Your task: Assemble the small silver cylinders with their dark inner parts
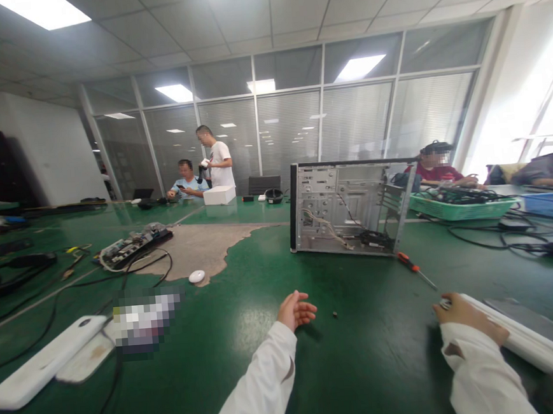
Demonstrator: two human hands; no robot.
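Observation:
My left hand is just above the green table, its fingers loosely bent and apart, holding nothing. A small dark piece lies on the table to its right. My right hand is closed at the near end of a long white device; something small and greyish shows at its fingertips, too unclear to name. Beyond both hands stands an open computer case, its side panel off, with wires and a black part inside. A screwdriver with an orange and black handle lies by the case's lower right corner.
On the left are a power strip with cables, a small white lid and a long white object. A green basket of cables stands at the right. Several people sit or stand around the far side, near a white box.

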